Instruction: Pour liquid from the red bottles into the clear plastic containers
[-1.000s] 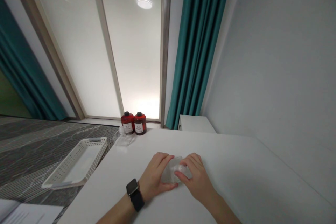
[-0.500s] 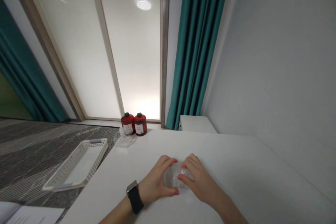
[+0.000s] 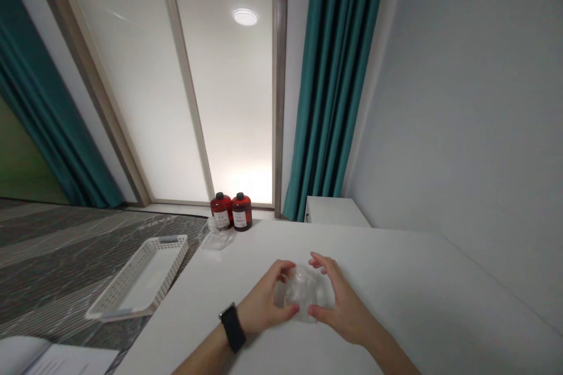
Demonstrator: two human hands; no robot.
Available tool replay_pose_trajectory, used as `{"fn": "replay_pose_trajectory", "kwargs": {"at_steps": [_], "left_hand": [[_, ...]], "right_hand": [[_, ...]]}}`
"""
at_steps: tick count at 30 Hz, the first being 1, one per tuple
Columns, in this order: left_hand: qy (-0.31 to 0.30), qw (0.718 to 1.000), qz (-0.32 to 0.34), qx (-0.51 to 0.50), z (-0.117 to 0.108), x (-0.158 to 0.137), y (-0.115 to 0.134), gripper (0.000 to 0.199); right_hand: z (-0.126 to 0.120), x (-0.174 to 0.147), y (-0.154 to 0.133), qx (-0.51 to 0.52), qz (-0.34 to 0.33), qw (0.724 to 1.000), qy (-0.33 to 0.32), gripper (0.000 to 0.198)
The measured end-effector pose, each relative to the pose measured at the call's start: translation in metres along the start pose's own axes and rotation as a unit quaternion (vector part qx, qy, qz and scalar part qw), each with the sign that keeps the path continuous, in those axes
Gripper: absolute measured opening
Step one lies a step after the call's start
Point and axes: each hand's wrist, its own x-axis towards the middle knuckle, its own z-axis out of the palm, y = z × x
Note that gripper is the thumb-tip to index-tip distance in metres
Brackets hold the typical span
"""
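Note:
A clear plastic container [image 3: 302, 294] lies on the white table [image 3: 396, 281] in front of me, its outline hard to make out against the white. My left hand [image 3: 264, 300] curves around its left side, with thumb and fingers gripping it. On the other side, my right hand [image 3: 342, 303] is open, fingers spread apart from the thumb. The right thumb tip is close to the container's near edge; whether it touches cannot be told.
Two dark red bottles [image 3: 241, 214] with black caps stand at the table's far left corner. Another clear plastic piece [image 3: 216, 239] lies beside them. Left of the table are a white perforated basket [image 3: 143, 275] and an open book [image 3: 70, 360]. A white cabinet [image 3: 336, 211] stands behind.
My right hand has opened and drawn off to the right, uncovering more of the clear container. The left hand stays at its left side. The view has shifted slightly.

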Motion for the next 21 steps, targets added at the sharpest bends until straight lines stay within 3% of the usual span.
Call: {"fn": "replay_pose_trajectory", "kwargs": {"at_steps": [5, 8, 14, 21], "left_hand": [[0.011, 0.997, 0.01, -0.082, -0.01, 0.002, 0.003, 0.053], [0.007, 0.997, 0.032, -0.065, -0.014, 0.002, 0.008, 0.055], [0.045, 0.994, 0.068, 0.07, -0.018, 0.001, 0.016, 0.045], [0.045, 0.995, 0.07, 0.05, -0.016, 0.001, 0.023, 0.039]], "right_hand": [[0.009, -0.002, 0.011, 0.049, 0.07, 0.996, -0.03, 0.077], [0.011, -0.003, 0.011, 0.058, 0.055, 0.996, -0.029, 0.072], [0.01, -0.005, 0.005, 0.045, 0.01, 0.998, -0.041, 0.076], [0.012, -0.005, 0.005, 0.029, -0.015, 0.998, -0.055, 0.08]]}}
